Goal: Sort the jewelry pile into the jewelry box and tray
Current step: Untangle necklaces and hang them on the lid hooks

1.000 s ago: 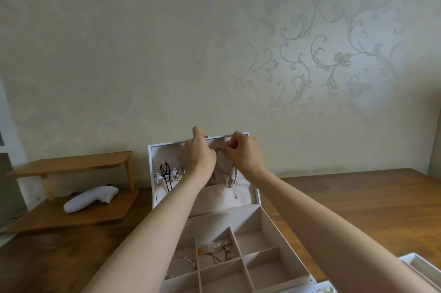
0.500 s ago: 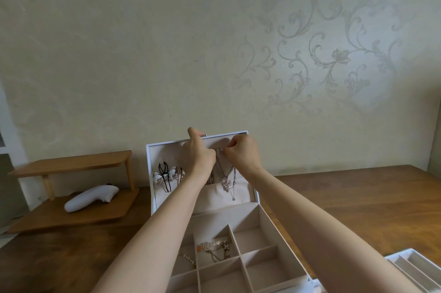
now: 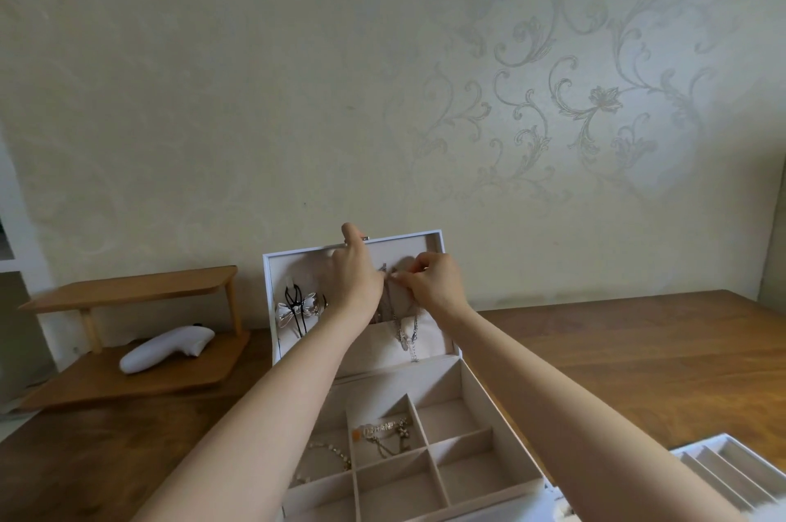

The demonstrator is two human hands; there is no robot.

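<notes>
Necklace (image 3: 403, 334): a fine silver chain with a small pendant. It hangs against the inner face of the open jewelry box lid (image 3: 425, 235), directly below and between the two hands.

Left hand (image 3: 359, 283): forefinger raised to the lid's top edge, remaining fingers curled toward the chain. The back of the hand hides whether they pinch the chain or a hook.

Right hand (image 3: 434, 287): thumb and forefinger pinch the chain's upper end, close beside the left fingertips.

Handling, as judged: very light, limp and slippery, prone to tangling. The thin links may kink or snap if tugged. It is best taken in a fingertip pinch near the clasp end, with the pendant left hanging free.

Surroundings:
- Below the wrists, the divided base (image 3: 480, 387) holds a lettered bracelet (image 3: 383, 430) and a beaded chain (image 3: 329, 451).
- A bow hair clip (image 3: 297, 309) hangs left of the left hand.
- The tray (image 3: 719, 464) lies beside the right forearm.
</notes>
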